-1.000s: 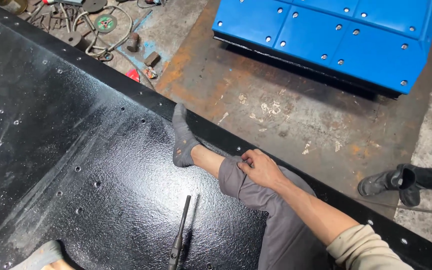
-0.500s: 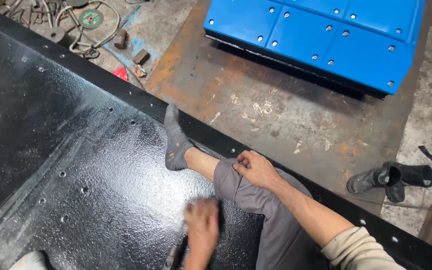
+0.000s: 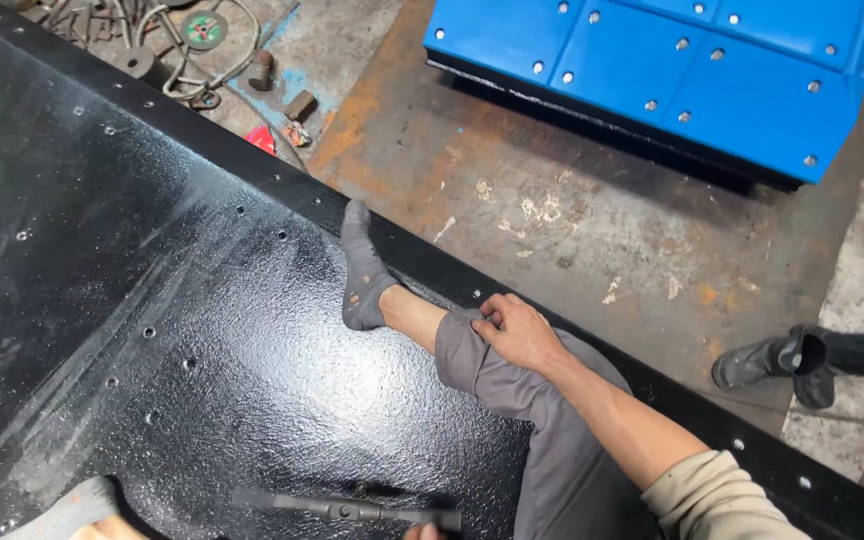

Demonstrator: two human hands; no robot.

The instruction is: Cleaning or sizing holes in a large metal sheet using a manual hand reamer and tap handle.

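The person sits on a large black textured panel [image 3: 172, 330] whose raised edge runs diagonally from upper left to lower right, with rusty concrete floor [image 3: 552, 210] open beyond it up to a blue bolted panel [image 3: 692, 70]. The right hand [image 3: 519, 330] rests on the knee of the grey trouser leg [image 3: 542, 420], fingers curled together on the rolled cuff. The left hand [image 3: 422, 531] barely shows at the bottom edge, closed on the end of a dark metal tool [image 3: 352, 508] lying blurred across the panel. Half a second ago that hand was higher, over an upright tool; now the tool lies nearly level. Black boots [image 3: 802, 358] stand on the floor at right.
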